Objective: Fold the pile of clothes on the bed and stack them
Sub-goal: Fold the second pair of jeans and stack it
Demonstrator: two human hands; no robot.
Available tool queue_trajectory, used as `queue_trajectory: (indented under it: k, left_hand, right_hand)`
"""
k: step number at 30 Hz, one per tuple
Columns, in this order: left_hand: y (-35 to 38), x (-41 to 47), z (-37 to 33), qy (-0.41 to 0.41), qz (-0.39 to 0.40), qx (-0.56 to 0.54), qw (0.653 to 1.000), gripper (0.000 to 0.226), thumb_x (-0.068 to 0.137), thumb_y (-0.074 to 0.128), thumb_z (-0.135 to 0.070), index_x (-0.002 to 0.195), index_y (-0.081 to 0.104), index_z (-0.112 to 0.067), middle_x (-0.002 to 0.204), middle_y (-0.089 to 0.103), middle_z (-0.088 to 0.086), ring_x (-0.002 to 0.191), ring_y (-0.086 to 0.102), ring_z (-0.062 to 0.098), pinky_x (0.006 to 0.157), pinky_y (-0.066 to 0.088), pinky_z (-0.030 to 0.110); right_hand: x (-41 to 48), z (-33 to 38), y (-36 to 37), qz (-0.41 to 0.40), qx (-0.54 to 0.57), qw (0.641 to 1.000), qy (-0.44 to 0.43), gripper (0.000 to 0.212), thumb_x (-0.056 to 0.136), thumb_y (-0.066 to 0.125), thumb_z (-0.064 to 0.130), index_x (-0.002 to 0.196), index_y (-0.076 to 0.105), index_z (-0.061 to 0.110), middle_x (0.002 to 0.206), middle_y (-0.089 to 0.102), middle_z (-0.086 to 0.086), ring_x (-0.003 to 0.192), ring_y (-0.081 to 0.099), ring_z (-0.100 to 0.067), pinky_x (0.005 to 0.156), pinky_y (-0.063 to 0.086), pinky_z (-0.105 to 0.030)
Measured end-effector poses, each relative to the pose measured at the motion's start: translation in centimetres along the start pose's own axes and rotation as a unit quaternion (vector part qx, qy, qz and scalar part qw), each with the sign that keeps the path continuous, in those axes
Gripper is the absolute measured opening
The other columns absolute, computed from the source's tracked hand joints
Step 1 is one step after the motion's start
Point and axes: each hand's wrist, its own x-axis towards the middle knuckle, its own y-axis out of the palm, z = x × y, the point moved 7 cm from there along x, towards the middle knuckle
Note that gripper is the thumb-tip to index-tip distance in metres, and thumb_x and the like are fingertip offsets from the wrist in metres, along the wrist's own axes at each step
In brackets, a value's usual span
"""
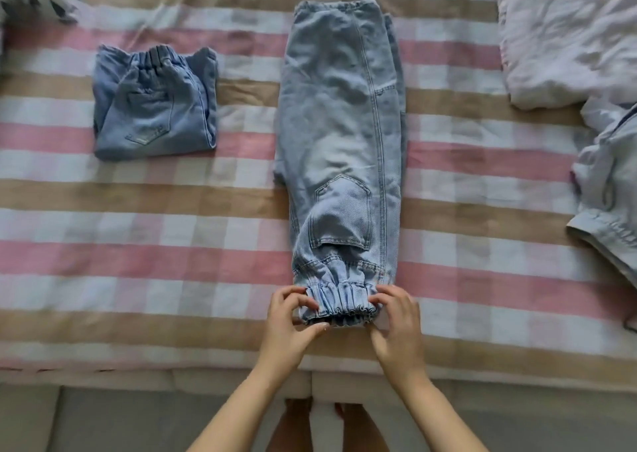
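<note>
Jeans lie lengthwise down the middle of the frame. Their gathered elastic end (the waistband, going by the pocket just above it) sits at lower centre, right at the hands. The left hand pinches the band's left corner, fingers curled on top, and the right hand pinches the right corner the same way. Neither is nearer than the other. From that grip the long axis runs straight up the frame to the hems near the top edge, so I'd guess the fold carries this end up along that line. Out on the bed, a folded pair sits upper left, well apart, and a loose denim garment waits at the right edge.
</note>
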Motion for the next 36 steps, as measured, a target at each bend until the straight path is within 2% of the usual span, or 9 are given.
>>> queue_trajectory:
  k: [5, 8, 11, 15, 20, 23, 26, 32, 36]
  left_hand:
    - [0.2, 0.6, 3.5, -0.061, -0.086, -0.053, 0.993, 0.018, 0.082, 0.067, -0.013, 0.083, 0.052, -0.021, 0.103, 0.052, 0.006, 0.096, 0.052, 0.010, 0.076, 0.041, 0.009]
    - [0.5, 1.9, 4.4, -0.141, -0.130, -0.158, 0.969, 0.007, 0.091, 0.055, -0.017, 0.096, 0.050, -0.019, 0.103, 0.057, 0.004, 0.100, 0.055, 0.021, 0.088, 0.047, 0.029]
    - [1.3, 3.7, 4.4, -0.197, -0.111, -0.185, 0.956, 0.028, 0.094, 0.051, -0.023, 0.118, 0.050, -0.009, 0.117, 0.057, 0.009, 0.111, 0.054, 0.025, 0.099, 0.043, 0.045]
    - [1.9, 4.6, 4.1, -0.214, -0.092, -0.223, 0.946, 0.035, 0.091, 0.055, -0.029, 0.119, 0.053, -0.007, 0.116, 0.061, 0.010, 0.110, 0.056, 0.025, 0.100, 0.042, 0.047]
    - [2.0, 4.3, 4.2, -0.204, -0.109, -0.246, 0.941, 0.037, 0.082, 0.068, -0.024, 0.112, 0.055, -0.009, 0.102, 0.066, 0.001, 0.093, 0.062, 0.012, 0.081, 0.049, 0.027]
    - [2.0, 4.6, 4.7, -0.208, -0.130, -0.238, 0.940, 0.028, 0.079, 0.069, -0.004, 0.104, 0.056, -0.007, 0.095, 0.068, 0.010, 0.088, 0.065, 0.024, 0.085, 0.052, 0.039]
    - [2.2, 4.5, 5.4, -0.218, -0.127, -0.283, 0.926, 0.024, 0.080, 0.062, 0.008, 0.100, 0.057, -0.004, 0.082, 0.068, 0.008, 0.074, 0.065, 0.022, 0.078, 0.053, 0.039]
    - [3.2, 0.8, 8.2, -0.242, -0.107, -0.365, 0.893, 0.026, 0.080, 0.059, 0.011, 0.101, 0.058, -0.004, 0.090, 0.069, 0.011, 0.076, 0.067, 0.022, 0.063, 0.057, 0.028]
    - [3.5, -1.7, 9.5, -0.256, -0.101, -0.372, 0.886, 0.027, 0.079, 0.057, 0.015, 0.097, 0.058, -0.005, 0.084, 0.071, 0.012, 0.070, 0.069, 0.021, 0.061, 0.057, 0.030]
  right_hand:
    - [-2.5, -3.2, 1.9, -0.046, 0.115, 0.985, 0.123, 0.036, 0.073, 0.051, 0.002, 0.107, 0.060, 0.008, 0.113, 0.055, -0.004, 0.108, 0.051, -0.018, 0.097, 0.039, -0.025]
    - [-2.6, -5.0, 2.9, -0.101, 0.227, 0.925, 0.288, 0.039, 0.093, 0.054, 0.027, 0.128, 0.046, 0.011, 0.123, 0.049, -0.005, 0.111, 0.048, -0.015, 0.089, 0.039, -0.018]
    - [-1.1, -6.0, 3.9, -0.078, 0.248, 0.892, 0.369, 0.038, 0.092, 0.053, 0.035, 0.119, 0.053, 0.008, 0.117, 0.053, -0.007, 0.109, 0.049, -0.018, 0.097, 0.039, -0.032]
    - [-1.1, -5.5, 5.0, -0.062, 0.271, 0.872, 0.403, 0.029, 0.091, 0.054, 0.033, 0.074, 0.047, 0.010, 0.086, 0.043, -0.009, 0.081, 0.039, -0.021, 0.076, 0.031, -0.033]
    - [-3.3, -5.3, 5.0, -0.117, 0.245, 0.861, 0.431, 0.040, 0.089, 0.057, 0.027, 0.060, 0.032, 0.014, 0.094, 0.042, -0.009, 0.080, 0.041, -0.023, 0.070, 0.029, -0.031]
    - [-2.3, -5.4, 5.0, -0.108, 0.267, 0.860, 0.420, 0.019, 0.086, 0.062, 0.027, 0.084, 0.051, 0.012, 0.092, 0.049, -0.007, 0.086, 0.047, -0.021, 0.072, 0.037, -0.030]
    - [-2.1, -5.8, 5.5, -0.103, 0.340, 0.828, 0.434, 0.044, 0.084, 0.068, 0.016, 0.122, 0.047, 0.012, 0.114, 0.057, -0.005, 0.104, 0.055, -0.020, 0.092, 0.046, -0.037]
    - [-6.3, -6.2, 5.9, -0.091, 0.358, 0.815, 0.446, 0.034, 0.083, 0.067, 0.007, 0.115, 0.057, 0.006, 0.109, 0.067, -0.008, 0.097, 0.063, -0.017, 0.080, 0.048, -0.028]
    - [-9.0, -6.7, 7.0, -0.082, 0.366, 0.794, 0.479, 0.036, 0.083, 0.066, 0.003, 0.118, 0.055, 0.003, 0.108, 0.066, -0.014, 0.097, 0.064, -0.024, 0.085, 0.050, -0.037]
